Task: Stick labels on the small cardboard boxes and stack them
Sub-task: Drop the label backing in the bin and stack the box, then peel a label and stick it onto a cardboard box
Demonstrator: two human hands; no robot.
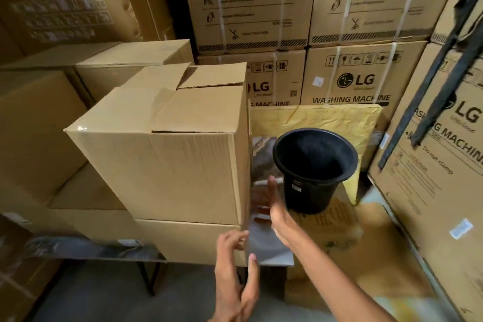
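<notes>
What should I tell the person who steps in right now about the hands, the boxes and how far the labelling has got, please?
Left hand: open, fingers at the lower right corner of the upper cardboard box.
Right hand: open and flat against that box's shiny right side.
The upper box sits on a lower box; its top flaps are not fully flat. A black bucket stands just to the right.
Done: two boxes are stacked.
Left: no label is visible on the faces in view, and neither hand holds one, so labelling appears outstanding.
</notes>
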